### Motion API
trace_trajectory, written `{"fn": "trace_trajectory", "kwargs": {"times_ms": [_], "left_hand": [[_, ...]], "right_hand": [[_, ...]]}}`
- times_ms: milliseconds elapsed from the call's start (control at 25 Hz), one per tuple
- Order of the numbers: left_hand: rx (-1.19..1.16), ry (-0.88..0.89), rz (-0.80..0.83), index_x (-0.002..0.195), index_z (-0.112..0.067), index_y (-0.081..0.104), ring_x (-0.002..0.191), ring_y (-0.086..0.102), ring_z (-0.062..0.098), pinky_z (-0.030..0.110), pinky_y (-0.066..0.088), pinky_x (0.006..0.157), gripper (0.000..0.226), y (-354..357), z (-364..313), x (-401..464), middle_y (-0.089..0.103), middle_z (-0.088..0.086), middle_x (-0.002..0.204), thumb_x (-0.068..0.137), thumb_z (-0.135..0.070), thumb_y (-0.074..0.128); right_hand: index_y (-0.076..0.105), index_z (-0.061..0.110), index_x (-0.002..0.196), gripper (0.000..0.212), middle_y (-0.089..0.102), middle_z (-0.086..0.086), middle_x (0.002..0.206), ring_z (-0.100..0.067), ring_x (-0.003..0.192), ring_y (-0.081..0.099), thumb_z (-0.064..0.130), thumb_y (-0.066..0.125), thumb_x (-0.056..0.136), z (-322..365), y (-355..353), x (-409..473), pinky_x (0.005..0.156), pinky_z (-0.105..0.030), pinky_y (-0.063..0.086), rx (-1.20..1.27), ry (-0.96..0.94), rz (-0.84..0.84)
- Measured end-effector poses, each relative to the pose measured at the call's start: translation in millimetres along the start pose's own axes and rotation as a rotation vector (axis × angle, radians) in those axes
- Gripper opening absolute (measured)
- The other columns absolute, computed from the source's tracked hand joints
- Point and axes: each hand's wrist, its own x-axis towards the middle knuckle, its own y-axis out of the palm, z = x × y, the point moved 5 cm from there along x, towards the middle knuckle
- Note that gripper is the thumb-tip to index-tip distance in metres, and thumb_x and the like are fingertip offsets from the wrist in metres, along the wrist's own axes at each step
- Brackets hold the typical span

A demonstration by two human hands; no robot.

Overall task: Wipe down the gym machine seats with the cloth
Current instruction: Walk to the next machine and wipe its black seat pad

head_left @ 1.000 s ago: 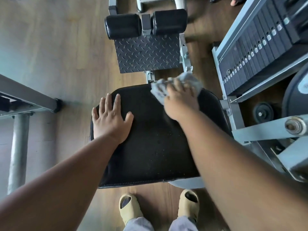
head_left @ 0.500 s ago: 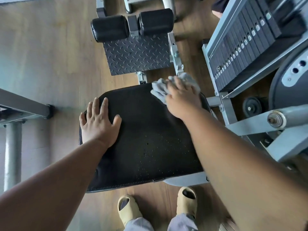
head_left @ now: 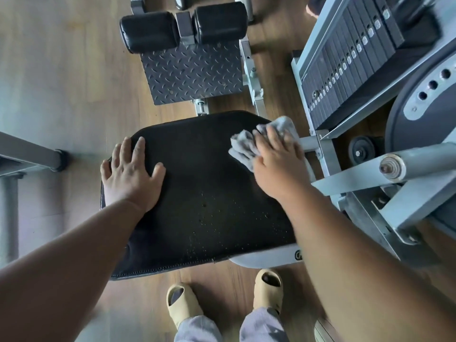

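Note:
A black padded seat [head_left: 204, 193] of a gym machine fills the middle of the view, with small specks on its near half. My left hand [head_left: 130, 176] lies flat on the seat's left edge, fingers spread. My right hand [head_left: 278, 164] presses a crumpled grey cloth [head_left: 244, 144] onto the seat's far right corner. Part of the cloth sticks out past my fingers toward the seat's edge; the rest is hidden under my palm.
Beyond the seat are a checker-plate footrest [head_left: 192, 72] and two black roller pads [head_left: 182, 28]. A weight stack [head_left: 345, 60] and grey frame bars [head_left: 394, 169] crowd the right side. A grey metal leg [head_left: 32, 154] stands at left. My sandalled feet [head_left: 222, 297] are on the wooden floor.
My right hand has slid the cloth rightward along the seat's far edge to the right corner. The left hand stays flat on the left edge. The camera view shifted a little.

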Motion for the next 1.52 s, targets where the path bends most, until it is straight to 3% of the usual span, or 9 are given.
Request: {"fn": "trace_trajectory", "kwargs": {"times_ms": [160, 280, 400, 520, 760, 920, 1040, 1240, 1520], "left_hand": [[-0.009, -0.001, 0.001, 0.154, -0.028, 0.025, 0.15, 0.012, 0.019, 0.048, 0.012, 0.12, 0.075, -0.4, 1.4, -0.8, 0.02, 0.001, 0.164, 0.085, -0.059, 0.031], [-0.024, 0.007, -0.006, 0.153, -0.028, 0.026, 0.15, 0.013, 0.018, 0.048, 0.012, 0.119, 0.073, -3.1, -0.9, 0.3, 0.021, 0.001, 0.163, 0.086, -0.057, 0.032], [-0.012, 0.002, -0.03, 0.152, -0.028, 0.027, 0.149, 0.013, 0.018, 0.047, 0.012, 0.119, 0.071, -1.8, 0.7, -1.7, 0.022, 0.002, 0.162, 0.087, -0.056, 0.035], [-0.012, 0.006, -0.019, 0.152, -0.028, 0.027, 0.149, 0.014, 0.018, 0.047, 0.013, 0.119, 0.071, -2.0, -0.9, -0.6, 0.022, 0.001, 0.162, 0.087, -0.057, 0.033], [-0.018, 0.007, -0.004, 0.153, -0.028, 0.025, 0.15, 0.013, 0.019, 0.048, 0.012, 0.119, 0.073, -2.1, -0.2, 0.0, 0.02, 0.002, 0.163, 0.086, -0.057, 0.032], [-0.018, 0.008, -0.012, 0.153, -0.028, 0.025, 0.15, 0.012, 0.019, 0.048, 0.012, 0.12, 0.072, -1.1, 0.3, -1.4, 0.02, 0.002, 0.163, 0.087, -0.056, 0.032], [-0.023, 0.014, -0.008, 0.153, -0.027, 0.026, 0.15, 0.013, 0.019, 0.048, 0.014, 0.12, 0.072, -2.0, -0.9, -0.7, 0.021, 0.001, 0.163, 0.087, -0.056, 0.032], [-0.02, 0.013, 0.0, 0.153, -0.027, 0.025, 0.15, 0.013, 0.02, 0.048, 0.012, 0.12, 0.071, -3.1, -0.1, -1.8, 0.019, 0.002, 0.163, 0.089, -0.055, 0.035], [-0.036, 0.01, -0.009, 0.153, -0.027, 0.026, 0.15, 0.014, 0.019, 0.048, 0.014, 0.119, 0.071, -1.8, -0.6, -0.8, 0.021, 0.001, 0.162, 0.088, -0.054, 0.034]], "right_hand": [[0.024, 0.028, 0.155, 0.055, 0.007, 0.0, 0.167, -0.033, 0.152, 0.007, 0.034, 0.029, 0.101, 83.0, 16.2, -9.1, 0.122, -0.051, 0.006, 0.024, -0.293, 0.091], [0.037, 0.025, 0.15, 0.053, 0.024, 0.0, 0.164, -0.031, 0.148, 0.023, 0.032, 0.03, 0.098, 42.3, 14.9, -77.8, 0.12, -0.051, 0.019, -0.021, -0.446, 0.07], [0.031, 0.025, 0.153, 0.055, 0.015, 0.001, 0.166, -0.03, 0.15, 0.019, 0.032, 0.024, 0.099, -28.8, -0.9, -72.6, 0.122, -0.047, 0.012, -0.072, -0.247, 0.05], [0.02, 0.031, 0.157, 0.062, 0.008, 0.0, 0.167, -0.033, 0.151, 0.008, 0.038, 0.02, 0.095, -2.2, 0.2, -19.9, 0.121, -0.05, 0.006, -0.043, -0.082, 0.023], [0.033, 0.032, 0.153, 0.059, 0.022, 0.001, 0.164, -0.031, 0.15, 0.019, 0.034, 0.029, 0.094, 76.1, 24.8, -92.4, 0.122, -0.048, 0.013, -0.032, -0.471, 0.12], [0.025, 0.032, 0.155, 0.058, 0.014, 0.005, 0.166, -0.027, 0.151, 0.016, 0.035, 0.019, 0.097, -24.6, 3.6, -105.4, 0.123, -0.047, 0.013, -0.102, -0.287, 0.103], [0.024, 0.032, 0.156, 0.063, 0.013, -0.001, 0.166, -0.035, 0.151, 0.013, 0.04, 0.016, 0.094, -12.1, 2.5, -55.8, 0.122, -0.052, 0.011, -0.077, -0.132, 0.024], [0.038, 0.032, 0.15, 0.062, 0.027, -0.003, 0.163, -0.036, 0.147, 0.023, 0.038, 0.027, 0.09, 91.2, 29.6, -93.7, 0.12, -0.052, 0.014, -0.022, -0.399, 0.087], [0.037, 0.032, 0.152, 0.059, 0.027, 0.001, 0.163, -0.031, 0.149, 0.024, 0.032, 0.023, 0.094, -30.0, 3.4, -123.8, 0.121, -0.052, 0.018, -0.09, -0.241, 0.032]]}}
